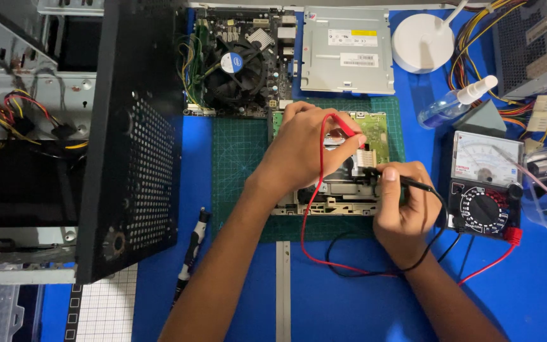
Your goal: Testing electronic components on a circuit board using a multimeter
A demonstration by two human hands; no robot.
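Two probes: left hand point(305, 149) red, right hand point(403, 206) black, on drive point(375, 130).

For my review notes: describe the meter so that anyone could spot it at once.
Start at the blue table and look to its right side, just past the right hand. The analog multimeter lies there, the only thing with a white needle scale above a black rotary dial.

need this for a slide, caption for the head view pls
Left hand holds red probe, right hand black probe, on opened drive beside analog multimeter.
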